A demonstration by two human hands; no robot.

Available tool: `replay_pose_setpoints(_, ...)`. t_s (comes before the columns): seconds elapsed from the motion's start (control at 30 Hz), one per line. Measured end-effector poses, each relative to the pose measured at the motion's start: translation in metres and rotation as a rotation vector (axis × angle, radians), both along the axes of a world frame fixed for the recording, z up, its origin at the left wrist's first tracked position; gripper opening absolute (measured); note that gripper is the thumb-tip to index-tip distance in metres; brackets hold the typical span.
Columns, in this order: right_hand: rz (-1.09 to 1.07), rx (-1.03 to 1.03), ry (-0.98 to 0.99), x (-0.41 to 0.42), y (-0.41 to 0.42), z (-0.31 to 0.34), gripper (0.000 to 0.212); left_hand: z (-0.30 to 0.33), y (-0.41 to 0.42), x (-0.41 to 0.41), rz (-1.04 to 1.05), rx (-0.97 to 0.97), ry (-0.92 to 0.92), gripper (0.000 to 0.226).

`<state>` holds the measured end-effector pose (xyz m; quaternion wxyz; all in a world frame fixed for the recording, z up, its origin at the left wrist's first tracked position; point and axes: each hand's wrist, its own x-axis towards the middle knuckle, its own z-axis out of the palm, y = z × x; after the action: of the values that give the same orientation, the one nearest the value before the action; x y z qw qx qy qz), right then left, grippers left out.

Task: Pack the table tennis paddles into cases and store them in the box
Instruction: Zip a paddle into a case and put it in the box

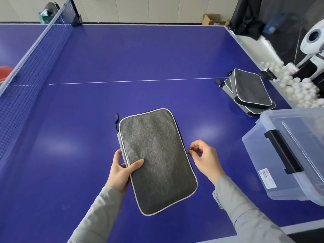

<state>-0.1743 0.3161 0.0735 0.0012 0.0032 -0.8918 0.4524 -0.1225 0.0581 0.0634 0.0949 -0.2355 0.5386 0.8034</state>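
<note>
Now left hand [121,170] gripping grey case [157,160] edge, right hand [203,157] pinching its zipper pull

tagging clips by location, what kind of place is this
Most likely a table tennis training room. A blue table with a net fills the view, and a white ball machine stands over a heap of balls at its far end.
</note>
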Motion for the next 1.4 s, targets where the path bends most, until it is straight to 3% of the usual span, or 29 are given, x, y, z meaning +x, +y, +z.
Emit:
replay_pose_setpoints(0.5,-0.017,-0.104,-0.047,-0.026,-0.015,0.026,0.004,0.013,-0.015,-0.001,-0.217,-0.089,0.068,0.072)
replay_pose_setpoints(0.93,-0.154,-0.316,-0.118,-0.039,0.003,0.042,0.017,0.043,-0.042,-0.015,-0.583,-0.472,0.185,0.073)
replay_pose_setpoints(1.4,0.114,-0.002,0.005,-0.045,-0.026,0.073,0.029,0.081,-0.052,-0.036,-0.827,-0.989,0.273,0.064)
